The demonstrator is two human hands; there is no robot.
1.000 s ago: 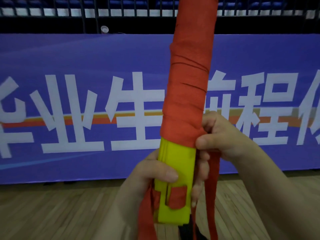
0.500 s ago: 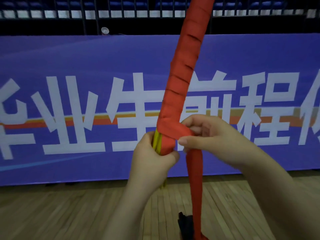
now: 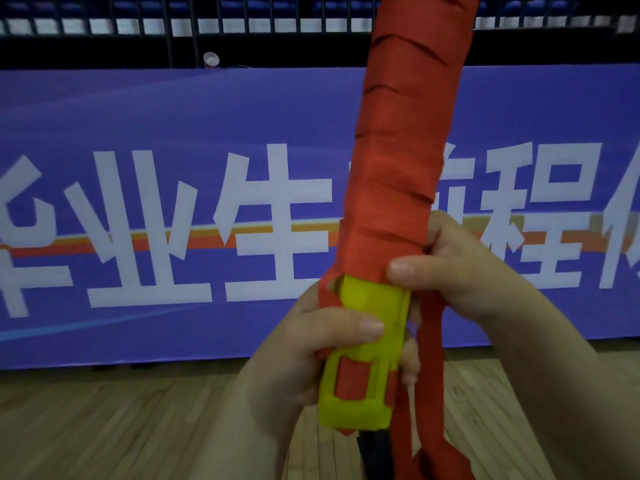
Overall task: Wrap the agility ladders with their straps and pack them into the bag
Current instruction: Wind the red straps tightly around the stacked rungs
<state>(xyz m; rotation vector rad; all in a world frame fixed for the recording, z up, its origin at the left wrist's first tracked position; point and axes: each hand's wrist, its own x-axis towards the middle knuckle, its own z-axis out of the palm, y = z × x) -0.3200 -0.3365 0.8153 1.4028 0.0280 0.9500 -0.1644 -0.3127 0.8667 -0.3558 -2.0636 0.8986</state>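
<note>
Ladder bundle point(image 3: 369, 306) upright, clamped in left hand point(image 3: 311, 344) grip; right hand point(image 3: 464, 271) grip pinches red strap point(image 3: 398, 168).

Both hands hold the upright yellow ladder bundle point(image 3: 367, 344): left hand point(image 3: 322, 344) grips it, right hand point(image 3: 446, 271) pinches its red strap point(image 3: 405, 161)

A wide blue banner point(image 3: 138, 116) is seen stretched across the background, printed with large white characters point(image 3: 149, 230) that are crossed at mid-height by an orange and yellow stripe point(image 3: 201, 240). Above the banner a dark barred railing point(image 3: 173, 26) is set, and a small pale round object point(image 3: 211, 59), too blurred to be identified, is placed just over the banner's top edge. Below the banner a wooden plank floor point(image 3: 121, 420) is laid, meeting the banner's lower edge.
</note>
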